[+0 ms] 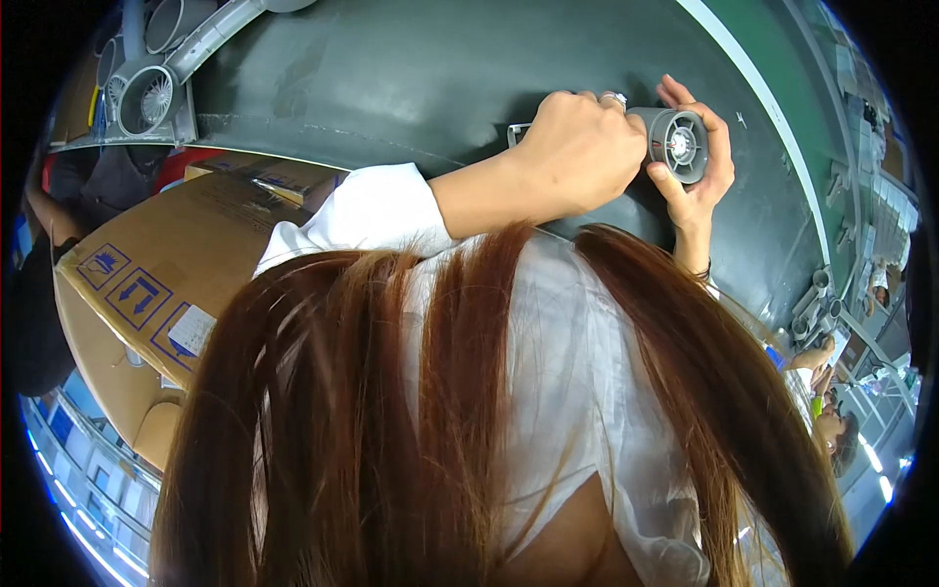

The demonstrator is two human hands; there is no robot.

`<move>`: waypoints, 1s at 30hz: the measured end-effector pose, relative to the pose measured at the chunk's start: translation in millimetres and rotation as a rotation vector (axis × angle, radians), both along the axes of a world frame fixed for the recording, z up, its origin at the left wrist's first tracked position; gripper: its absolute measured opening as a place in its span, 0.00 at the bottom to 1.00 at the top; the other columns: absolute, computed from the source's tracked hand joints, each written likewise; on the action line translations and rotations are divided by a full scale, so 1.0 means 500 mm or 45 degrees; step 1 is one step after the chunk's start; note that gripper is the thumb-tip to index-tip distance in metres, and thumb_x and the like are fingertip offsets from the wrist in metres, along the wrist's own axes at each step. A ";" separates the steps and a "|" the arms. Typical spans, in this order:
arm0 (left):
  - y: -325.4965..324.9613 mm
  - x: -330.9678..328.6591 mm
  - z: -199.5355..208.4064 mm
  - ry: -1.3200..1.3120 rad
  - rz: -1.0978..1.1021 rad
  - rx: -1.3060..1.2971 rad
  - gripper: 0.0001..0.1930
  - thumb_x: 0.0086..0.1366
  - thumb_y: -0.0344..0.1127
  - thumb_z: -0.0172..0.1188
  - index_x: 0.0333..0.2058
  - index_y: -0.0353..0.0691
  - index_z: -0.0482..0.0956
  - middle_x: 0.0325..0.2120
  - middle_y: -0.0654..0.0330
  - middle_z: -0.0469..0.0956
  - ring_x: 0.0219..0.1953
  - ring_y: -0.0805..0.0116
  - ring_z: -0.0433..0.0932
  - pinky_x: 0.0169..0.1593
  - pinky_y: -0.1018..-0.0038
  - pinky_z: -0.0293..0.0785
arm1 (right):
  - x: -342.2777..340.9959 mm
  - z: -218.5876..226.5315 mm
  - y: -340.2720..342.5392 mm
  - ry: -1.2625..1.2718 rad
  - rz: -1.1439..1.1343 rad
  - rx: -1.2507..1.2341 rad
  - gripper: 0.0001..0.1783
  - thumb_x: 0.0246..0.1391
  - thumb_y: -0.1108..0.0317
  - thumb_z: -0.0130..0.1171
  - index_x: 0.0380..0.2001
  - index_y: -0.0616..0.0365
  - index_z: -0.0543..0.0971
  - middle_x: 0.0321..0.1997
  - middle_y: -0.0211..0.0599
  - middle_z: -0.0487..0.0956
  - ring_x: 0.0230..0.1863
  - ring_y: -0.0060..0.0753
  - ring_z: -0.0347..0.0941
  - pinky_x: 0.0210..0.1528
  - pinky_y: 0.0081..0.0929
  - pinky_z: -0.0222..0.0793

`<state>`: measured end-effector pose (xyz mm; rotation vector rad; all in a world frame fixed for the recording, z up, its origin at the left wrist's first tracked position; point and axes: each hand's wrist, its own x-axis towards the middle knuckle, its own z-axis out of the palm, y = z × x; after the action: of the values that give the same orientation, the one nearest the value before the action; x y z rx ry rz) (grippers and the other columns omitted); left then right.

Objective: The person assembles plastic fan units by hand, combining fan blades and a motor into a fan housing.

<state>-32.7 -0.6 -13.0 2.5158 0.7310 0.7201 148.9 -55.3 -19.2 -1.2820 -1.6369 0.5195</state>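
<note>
A grey plastic cylindrical housing (pixel 696 172) with a spoked round end rests over the dark green work surface (pixel 391 68). My right hand (pixel 706 176) is curled around its spoked end, thumb on the near side and fingers on the far side. Beside it, my left hand (pixel 587 147) is closed in a fist over the other end of the housing. Its fingertips are hidden under the hand. A ring-like shiny spot shows at its knuckles. A small pale frame-like piece (pixel 515 133) sticks out to the left of my left wrist; its link to the housing is hidden.
Several similar grey housings (pixel 147 101) with tubes stand at the far left. A large cardboard box (pixel 147 264) sits at the left, below the surface's edge. More grey parts (pixel 817 303) lie at the right, near another person (pixel 831 430). A white strip (pixel 758 88) borders the surface.
</note>
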 end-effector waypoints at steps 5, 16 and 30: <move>0.010 -0.007 0.001 0.083 -0.128 -0.181 0.07 0.52 0.32 0.56 0.26 0.34 0.77 0.26 0.49 0.78 0.28 0.54 0.80 0.29 0.63 0.76 | -0.007 0.001 -0.005 0.047 0.000 -0.050 0.34 0.40 0.59 0.69 0.48 0.67 0.70 0.56 0.58 0.71 0.54 0.49 0.72 0.54 0.38 0.69; 0.014 -0.042 0.007 0.039 -0.270 -0.097 0.04 0.51 0.28 0.57 0.28 0.36 0.75 0.30 0.48 0.77 0.29 0.55 0.79 0.28 0.64 0.74 | -0.035 0.020 -0.021 0.352 -0.089 -0.292 0.36 0.37 0.65 0.65 0.54 0.64 0.71 0.65 0.54 0.62 0.56 0.43 0.71 0.57 0.36 0.65; 0.013 -0.048 0.028 0.250 -0.319 0.126 0.05 0.52 0.28 0.57 0.29 0.35 0.74 0.34 0.49 0.77 0.34 0.58 0.79 0.30 0.66 0.77 | -0.039 0.011 -0.027 0.237 -0.204 -0.202 0.36 0.31 0.65 0.64 0.51 0.62 0.75 0.62 0.54 0.67 0.59 0.42 0.68 0.60 0.33 0.60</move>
<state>-56.6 5.9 0.8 2.7315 0.4381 0.4367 129.3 -69.0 -13.8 -1.4228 -1.3482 0.6601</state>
